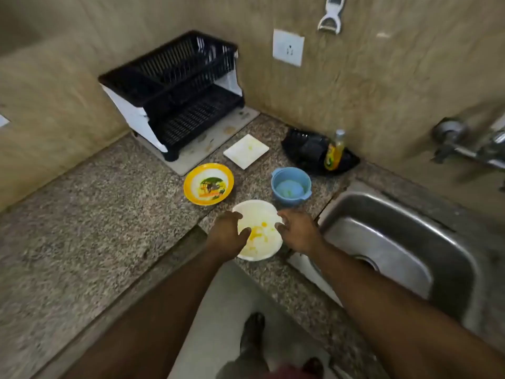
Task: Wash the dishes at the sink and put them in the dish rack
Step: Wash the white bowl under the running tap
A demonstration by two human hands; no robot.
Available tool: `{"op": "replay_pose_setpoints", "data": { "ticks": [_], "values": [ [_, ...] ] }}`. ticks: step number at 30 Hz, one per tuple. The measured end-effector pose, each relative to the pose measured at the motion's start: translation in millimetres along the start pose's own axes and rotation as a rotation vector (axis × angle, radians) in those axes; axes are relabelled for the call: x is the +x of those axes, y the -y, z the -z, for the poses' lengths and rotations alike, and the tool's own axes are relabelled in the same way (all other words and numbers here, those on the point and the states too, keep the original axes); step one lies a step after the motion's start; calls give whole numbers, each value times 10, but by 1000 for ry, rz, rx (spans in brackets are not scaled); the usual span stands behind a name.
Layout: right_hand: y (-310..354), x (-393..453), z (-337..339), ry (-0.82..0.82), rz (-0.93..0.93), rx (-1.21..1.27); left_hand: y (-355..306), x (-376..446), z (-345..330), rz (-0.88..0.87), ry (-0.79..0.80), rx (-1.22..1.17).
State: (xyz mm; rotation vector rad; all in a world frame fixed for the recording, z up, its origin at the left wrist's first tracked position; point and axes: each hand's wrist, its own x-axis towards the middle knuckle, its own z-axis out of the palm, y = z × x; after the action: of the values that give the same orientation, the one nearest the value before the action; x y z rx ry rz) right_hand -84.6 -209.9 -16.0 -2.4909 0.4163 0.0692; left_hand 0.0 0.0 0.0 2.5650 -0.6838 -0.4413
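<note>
Wall socket [288, 47] mounted above granite counter [82, 228]; peeler [330, 16] hangs right of socket; grey mat [191, 157] lies below socket

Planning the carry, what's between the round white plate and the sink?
Head view: only bare granite counter between white plate and sink; right hand hovers over it.

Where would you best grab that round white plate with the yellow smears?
Probably by its raised rim, from two opposite sides. The round white plate lies flat on the speckled granite counter with its greasy middle facing up, so only the edge offers a clean hold. The left hand and right hand already flank it.
</note>
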Motion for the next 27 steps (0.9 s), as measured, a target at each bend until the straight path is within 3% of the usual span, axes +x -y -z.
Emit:
{"op": "replay_pose_setpoints", "data": {
  "ticks": [7,11,17,22,27],
  "values": [
    [49,85,-333,55,-276,0,267,154,-186,321,81,-183],
    [79,135,-432,85,-426,73,246,192,-249,403,69,-375],
    [-183,66,-161,-12,-551,277,195,421,-381,425,68,-550],
    [-530,-351,271,-206,-653,434,-295,664,-568,407,177,-836],
    [-904,-775,731,-375,-775,473,-1094,890,-820,267,312,-828]
  ]
}}
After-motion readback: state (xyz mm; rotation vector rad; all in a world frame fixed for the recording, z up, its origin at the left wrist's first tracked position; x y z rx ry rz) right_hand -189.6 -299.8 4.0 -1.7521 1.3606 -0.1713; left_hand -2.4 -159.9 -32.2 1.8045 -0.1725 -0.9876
